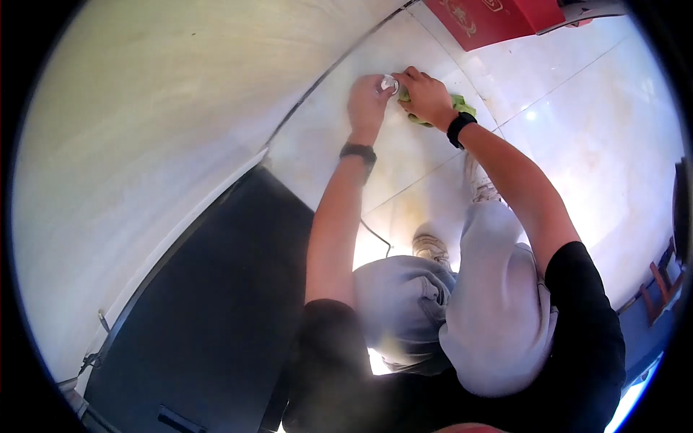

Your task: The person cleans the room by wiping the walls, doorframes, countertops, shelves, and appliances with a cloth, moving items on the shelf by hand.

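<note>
Over the tiled floor, my left hand [366, 105] is closed, its fingers around a small round, shiny clear-and-white object [390, 83] whose kind I cannot make out. My right hand [427, 95] reaches in from the right, with its fingertips at the near side of that object. A crumpled green cloth [462, 107] shows below and behind the right palm, gripped by the curled fingers. Both wrists wear dark bands. What the fingertips press on is partly hidden.
A pale wall [180, 94] rises on the left, with a black panel [209, 289] below it. A red box [498, 18] stands at the top right. A thin dark cable [377, 234] lies near my shoes [432, 249]. Light tiles [563, 159] extend right.
</note>
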`<state>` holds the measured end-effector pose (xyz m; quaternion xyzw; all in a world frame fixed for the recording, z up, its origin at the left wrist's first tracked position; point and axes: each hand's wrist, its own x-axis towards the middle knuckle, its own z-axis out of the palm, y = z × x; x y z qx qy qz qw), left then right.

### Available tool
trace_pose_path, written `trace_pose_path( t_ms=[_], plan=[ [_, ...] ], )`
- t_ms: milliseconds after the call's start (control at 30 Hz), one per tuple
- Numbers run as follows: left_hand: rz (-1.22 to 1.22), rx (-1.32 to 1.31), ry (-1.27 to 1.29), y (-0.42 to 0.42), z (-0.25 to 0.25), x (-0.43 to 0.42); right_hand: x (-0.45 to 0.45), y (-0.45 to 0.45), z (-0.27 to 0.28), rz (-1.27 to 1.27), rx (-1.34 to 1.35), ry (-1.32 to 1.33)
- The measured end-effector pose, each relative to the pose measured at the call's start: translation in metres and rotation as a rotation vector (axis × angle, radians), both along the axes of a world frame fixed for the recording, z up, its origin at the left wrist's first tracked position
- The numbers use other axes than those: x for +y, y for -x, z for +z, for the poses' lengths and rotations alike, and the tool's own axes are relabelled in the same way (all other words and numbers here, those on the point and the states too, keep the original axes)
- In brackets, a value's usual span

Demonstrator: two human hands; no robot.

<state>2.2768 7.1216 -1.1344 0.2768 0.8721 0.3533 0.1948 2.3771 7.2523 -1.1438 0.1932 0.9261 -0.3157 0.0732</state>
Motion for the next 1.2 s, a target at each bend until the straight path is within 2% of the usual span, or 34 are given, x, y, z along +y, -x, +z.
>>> trace_pose_path(
  t_ms=[133, 233, 333, 533, 633, 800, 900, 933, 967, 1000, 1067, 1100, 1133, 1167, 1200],
  plan=[
    [0.118, 0.076, 0.057, -0.015, 0.001, 0.001, -0.002, -0.002, 0.001, 0.005, 0.048, 0.022],
    [0.108, 0.087, -0.012, -0.021, -0.018, -0.007, -0.010, -0.003, -0.004, -0.015, 0.109, 0.120],
    [0.142, 0.247, 0.067, -0.018, -0.033, -0.010, -0.022, -0.004, -0.002, -0.084, 0.055, 0.254],
    [0.232, 0.013, 0.090, -0.022, -0.025, -0.018, -0.023, -0.011, -0.004, -0.147, 0.106, 0.466],
    [0.265, -0.167, -0.076, -0.028, -0.009, -0.016, -0.026, -0.015, -0.010, -0.256, 0.097, 0.788],
    [0.172, -0.186, -0.302, -0.026, 0.026, -0.006, -0.017, -0.027, 0.027, -0.368, 0.148, 0.986],
    [0.180, -0.218, -0.376, -0.038, 0.083, -0.008, -0.002, -0.041, 0.096, -0.322, 0.141, 1.049],
    [0.199, -0.223, -0.399, -0.043, 0.116, -0.012, 0.006, -0.044, 0.127, -0.270, 0.141, 1.060],
    [0.176, -0.146, -0.314, -0.050, 0.153, -0.018, 0.012, -0.051, 0.162, -0.223, 0.154, 1.027],
    [0.148, -0.061, -0.236, -0.058, 0.196, -0.023, 0.019, -0.060, 0.195, -0.138, 0.215, 0.944],
    [0.121, -0.084, -0.181, -0.070, 0.266, -0.034, 0.039, -0.079, 0.275, -0.092, 0.260, 0.799],
    [0.257, -0.365, -0.364, -0.079, 0.295, -0.039, 0.051, -0.087, 0.322, -0.132, 0.234, 0.832],
    [0.227, -0.334, -0.387, -0.086, 0.357, -0.035, 0.061, -0.098, 0.362, -0.145, 0.281, 0.804],
    [0.226, -0.383, -0.266, -0.090, 0.409, -0.035, 0.071, -0.109, 0.403, -0.159, 0.326, 0.778],
    [0.249, -0.296, -0.237, -0.096, 0.471, -0.028, 0.078, -0.122, 0.449, -0.211, 0.342, 0.755]
  ],
)
